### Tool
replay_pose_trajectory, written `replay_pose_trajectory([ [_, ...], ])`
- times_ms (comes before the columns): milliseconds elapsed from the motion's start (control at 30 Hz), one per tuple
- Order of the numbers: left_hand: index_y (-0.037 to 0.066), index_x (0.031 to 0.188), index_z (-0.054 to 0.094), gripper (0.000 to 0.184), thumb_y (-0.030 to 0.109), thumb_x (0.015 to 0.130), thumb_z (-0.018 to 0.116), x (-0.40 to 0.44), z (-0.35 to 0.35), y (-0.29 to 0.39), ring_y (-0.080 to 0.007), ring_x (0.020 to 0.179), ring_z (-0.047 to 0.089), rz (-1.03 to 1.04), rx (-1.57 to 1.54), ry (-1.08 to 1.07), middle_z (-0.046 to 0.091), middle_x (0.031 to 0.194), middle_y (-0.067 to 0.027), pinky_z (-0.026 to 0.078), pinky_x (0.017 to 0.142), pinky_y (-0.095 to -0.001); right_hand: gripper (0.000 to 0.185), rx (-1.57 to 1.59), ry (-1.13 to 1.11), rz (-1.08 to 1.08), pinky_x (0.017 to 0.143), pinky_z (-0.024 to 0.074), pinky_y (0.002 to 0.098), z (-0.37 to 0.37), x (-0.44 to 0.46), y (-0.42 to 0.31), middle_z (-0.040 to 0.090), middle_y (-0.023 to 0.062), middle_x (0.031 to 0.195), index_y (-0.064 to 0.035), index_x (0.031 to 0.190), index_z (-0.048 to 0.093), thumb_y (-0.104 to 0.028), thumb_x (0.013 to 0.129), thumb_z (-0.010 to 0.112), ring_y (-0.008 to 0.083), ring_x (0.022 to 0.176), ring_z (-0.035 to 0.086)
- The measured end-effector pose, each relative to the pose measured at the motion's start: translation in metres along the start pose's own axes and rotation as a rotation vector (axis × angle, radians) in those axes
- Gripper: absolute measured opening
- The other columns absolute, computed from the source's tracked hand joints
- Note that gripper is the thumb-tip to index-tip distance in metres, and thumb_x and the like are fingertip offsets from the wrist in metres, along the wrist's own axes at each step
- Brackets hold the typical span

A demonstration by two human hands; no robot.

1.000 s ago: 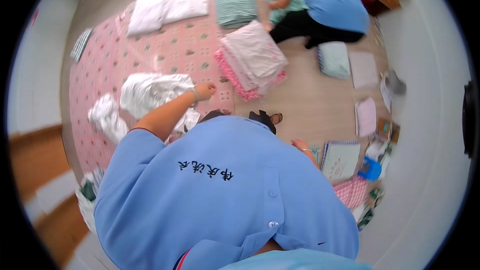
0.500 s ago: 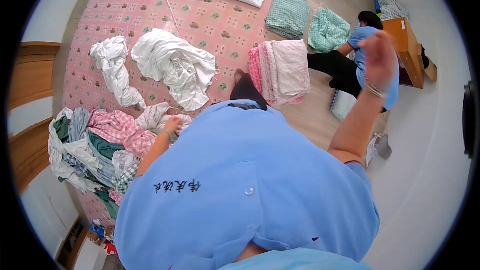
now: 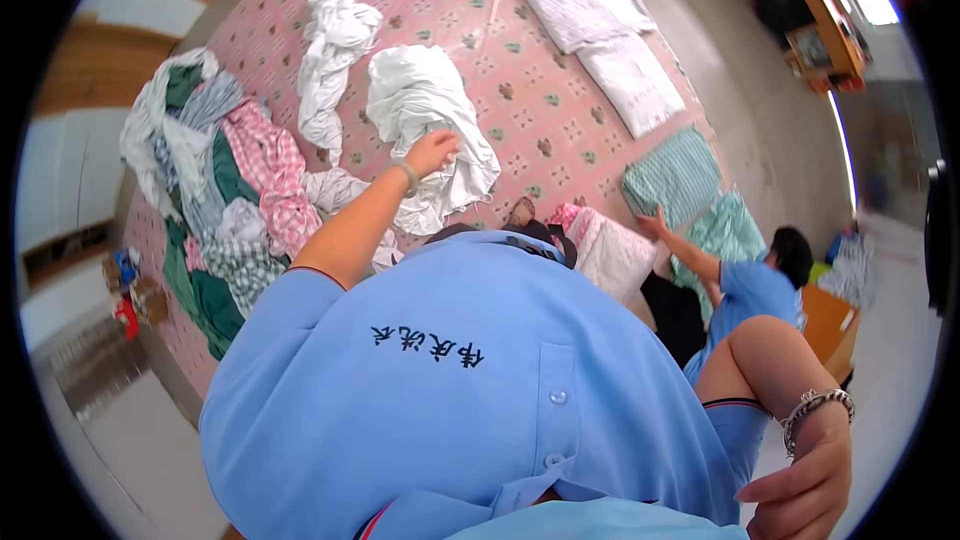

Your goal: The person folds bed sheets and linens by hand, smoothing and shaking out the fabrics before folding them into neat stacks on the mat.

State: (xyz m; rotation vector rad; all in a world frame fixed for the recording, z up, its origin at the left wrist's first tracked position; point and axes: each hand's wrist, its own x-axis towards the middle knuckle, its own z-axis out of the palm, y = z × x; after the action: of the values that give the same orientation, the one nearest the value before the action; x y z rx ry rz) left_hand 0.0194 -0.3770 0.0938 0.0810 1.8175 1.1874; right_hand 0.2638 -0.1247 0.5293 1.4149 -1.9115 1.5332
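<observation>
My left hand (image 3: 435,151) reaches over a crumpled white sheet (image 3: 425,90) on the floor, its fingers loosely bent with nothing visible in them. I cannot tell whether it touches the fabric. At the lower right my right hand (image 3: 808,488) is raised close to the camera, a bracelet on its wrist. Its fingers are partly curled, one stretched out apart, and nothing shows in them. Beside the sheet lies a second bundled white cloth (image 3: 330,70). A large heap of mixed laundry, with a pink checked cloth (image 3: 262,155) and a green cloth (image 3: 212,305), spreads to the left.
Pink patterned floor covering (image 3: 545,90) lies beneath. Folded white bedding (image 3: 630,80), a green checked folded stack (image 3: 672,175) and folded pink cloths (image 3: 610,255) are on the right. A co-worker (image 3: 750,290) in blue reaches toward the green stack. Wooden furniture (image 3: 832,325) stands behind.
The view has turned. My left hand has moved from the laundry heap to over the white sheet. My right hand has come down and nearer the camera. The co-worker's arm now reaches out.
</observation>
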Motion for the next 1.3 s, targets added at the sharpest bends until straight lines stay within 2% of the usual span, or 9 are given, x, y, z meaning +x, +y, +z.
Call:
replay_pose_trajectory([
  [100, 0.009, 0.106, 0.049, 0.029, 0.028, 0.084, 0.046, -0.016, 0.017, 0.048, -0.0072, 0.069, 0.05, 0.103, -0.142, -0.082, 0.055, 0.088, 0.0003, 0.042, 0.059, -0.0218, 0.005, 0.046, 0.009, -0.102, 0.047, 0.0439, 0.0268, -0.03, 0.005, 0.044, 0.042, -0.0012, 0.06, -0.0109, 0.075, 0.047, -0.006, 0.072, 0.046, 0.0096, 0.047, 0.041],
  [233, 0.006, 0.099, 0.053, 0.027, 0.027, 0.083, 0.048, -0.01, 0.006, -0.028, -0.008, 0.062, 0.05, 0.288, 0.198, -0.024, 0.056, 0.077, -0.0008, 0.042, 0.057, -0.0223, 0.007, 0.119, -0.012, -0.198, 0.046, 0.0437, 0.0263, -0.057, 0.023, 0.096, 0.041, -0.0021, 0.058, -0.0119, 0.07, 0.044, -0.005, 0.07, 0.045, 0.0087, 0.046, 0.04],
  [400, 0.008, 0.083, 0.057, 0.02, 0.026, 0.079, 0.048, -0.011, -0.059, -0.2, -0.0134, 0.06, 0.052, -0.295, 0.232, 0.103, 0.055, 0.067, -0.0016, 0.043, 0.049, -0.0305, 0.012, 0.145, -0.05, -0.247, 0.045, 0.0434, 0.0256, -0.087, 0.055, 0.154, 0.039, -0.0031, 0.056, -0.0132, 0.064, 0.041, -0.002, 0.068, 0.044, 0.0076, 0.044, 0.038],
  [433, 0.009, 0.082, 0.056, 0.019, 0.026, 0.078, 0.048, -0.033, -0.063, -0.172, -0.0141, 0.06, 0.051, -0.486, 0.101, 0.195, 0.055, 0.067, -0.0011, 0.042, 0.05, -0.03, 0.013, 0.158, -0.058, -0.256, 0.044, 0.0434, 0.0255, -0.092, 0.065, 0.167, 0.039, -0.0033, 0.056, -0.0135, 0.063, 0.041, -0.002, 0.067, 0.043, 0.0073, 0.044, 0.038],
  [600, 0.008, 0.089, 0.052, 0.022, 0.026, 0.078, 0.046, -0.01, -0.102, -0.154, -0.0156, 0.064, 0.053, -0.745, -0.293, 0.355, 0.056, 0.08, -0.004, 0.042, 0.053, -0.0318, 0.012, 0.096, -0.135, -0.308, 0.044, 0.0441, 0.026, -0.122, 0.121, 0.241, 0.038, -0.0041, 0.052, -0.0133, 0.062, 0.04, -0.003, 0.066, 0.045, 0.0076, 0.042, 0.039],
  [700, 0.011, 0.098, 0.048, 0.028, 0.032, 0.08, 0.045, 0.05, -0.136, -0.121, -0.016, 0.069, 0.053, -0.56, -0.287, 0.244, 0.054, 0.09, -0.0023, 0.042, 0.052, -0.0305, 0.011, 0.11, -0.179, -0.37, 0.044, 0.0445, 0.0254, -0.14, 0.157, 0.289, 0.039, -0.0041, 0.052, -0.0129, 0.061, 0.041, -0.004, 0.066, 0.045, 0.0072, 0.042, 0.039],
  [900, 0.01, 0.096, 0.053, 0.027, 0.032, 0.081, 0.047, 0.163, -0.238, 0.018, -0.011, 0.061, 0.053, -0.135, -0.214, 0.346, 0.057, 0.083, -0.0014, 0.041, 0.048, -0.0237, 0.01, 0.106, -0.131, -0.361, 0.043, 0.0435, 0.0241, -0.172, 0.199, 0.359, 0.04, -0.0037, 0.052, -0.0121, 0.061, 0.042, -0.004, 0.065, 0.046, 0.0075, 0.044, 0.041],
  [1100, 0.008, 0.095, 0.053, 0.027, 0.03, 0.08, 0.047, 0.221, -0.3, 0.114, -0.0111, 0.062, 0.054, -0.1, -0.136, 0.398, 0.057, 0.084, -0.0023, 0.041, 0.048, -0.0238, 0.009, 0.12, -0.081, -0.382, 0.042, 0.0425, 0.0229, -0.222, 0.221, 0.443, 0.042, -0.0032, 0.052, -0.0113, 0.061, 0.043, -0.004, 0.064, 0.048, 0.0077, 0.045, 0.042],
  [1300, 0.008, 0.093, 0.054, 0.025, 0.028, 0.079, 0.047, 0.281, -0.305, 0.088, -0.0121, 0.059, 0.053, -0.283, -0.162, 0.391, 0.058, 0.081, -0.004, 0.041, 0.047, -0.0243, 0.008, 0.292, -0.141, -0.478, 0.042, 0.0413, 0.0216, -0.309, 0.26, 0.541, 0.043, -0.0025, 0.053, -0.0102, 0.062, 0.044, -0.005, 0.063, 0.05, 0.0078, 0.047, 0.045],
])
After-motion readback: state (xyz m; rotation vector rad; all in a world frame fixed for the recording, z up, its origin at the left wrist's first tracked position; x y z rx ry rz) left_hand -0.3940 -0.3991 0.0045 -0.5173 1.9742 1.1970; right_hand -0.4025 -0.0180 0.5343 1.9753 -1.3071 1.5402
